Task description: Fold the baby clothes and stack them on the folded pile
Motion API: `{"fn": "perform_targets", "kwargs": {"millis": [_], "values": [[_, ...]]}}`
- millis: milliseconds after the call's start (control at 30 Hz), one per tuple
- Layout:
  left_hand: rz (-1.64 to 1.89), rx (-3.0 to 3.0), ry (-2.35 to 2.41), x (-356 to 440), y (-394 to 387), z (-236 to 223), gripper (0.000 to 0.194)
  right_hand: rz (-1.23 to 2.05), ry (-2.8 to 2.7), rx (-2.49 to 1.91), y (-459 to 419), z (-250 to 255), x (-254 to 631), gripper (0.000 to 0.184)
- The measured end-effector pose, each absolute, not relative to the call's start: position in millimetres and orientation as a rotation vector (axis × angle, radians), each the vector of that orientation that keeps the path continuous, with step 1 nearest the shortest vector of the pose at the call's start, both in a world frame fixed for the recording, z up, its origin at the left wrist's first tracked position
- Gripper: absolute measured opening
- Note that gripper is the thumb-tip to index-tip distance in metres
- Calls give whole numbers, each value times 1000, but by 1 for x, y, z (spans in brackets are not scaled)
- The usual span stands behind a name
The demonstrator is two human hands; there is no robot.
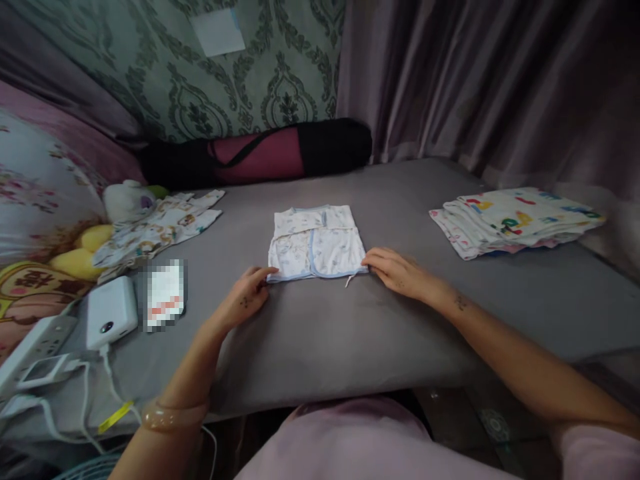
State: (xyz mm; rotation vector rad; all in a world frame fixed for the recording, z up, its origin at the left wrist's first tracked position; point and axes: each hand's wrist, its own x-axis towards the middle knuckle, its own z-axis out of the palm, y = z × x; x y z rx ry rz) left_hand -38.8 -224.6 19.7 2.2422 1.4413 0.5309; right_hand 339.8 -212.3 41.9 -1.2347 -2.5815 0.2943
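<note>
A small white baby shirt (pixel 330 243) with blue trim and a faint print lies folded flat on the grey bed surface (pixel 320 340). Its sleeves are tucked across the front, and a thin white tie hangs from the near edge. My left hand (pixel 250 292) pinches the near left corner of the shirt between thumb and fingers. At the near right corner, my right hand (pixel 395 270) grips the hem in the same way, its fingertips partly hiding the cloth.
Folded printed cloths (pixel 515 220) are stacked at the right. Left are a crumpled printed garment (pixel 160 223), a plush toy (pixel 127 200), a power bank (pixel 113 310), a power strip (pixel 43 343) and cables. A long black-and-maroon bag (pixel 260 153) lies along the wall.
</note>
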Motion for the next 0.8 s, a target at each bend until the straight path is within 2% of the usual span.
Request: {"fn": "perform_targets", "kwargs": {"millis": [167, 467, 667, 800], "values": [[570, 2482, 1457, -41, -215, 10, 41, 176, -2692, -1230, -210, 34, 353, 45], [438, 2633, 1120, -50, -202, 18, 39, 281, -2611, -1073, -189, 12, 355, 37], [587, 2449, 1106, -52, -194, 17, 34, 484, -2425, -1038, -186, 12, 354, 37], [578, 2161, 1240, -47, -186, 33, 37, 646, -2296, -1160, -180, 23, 345, 36]]}}
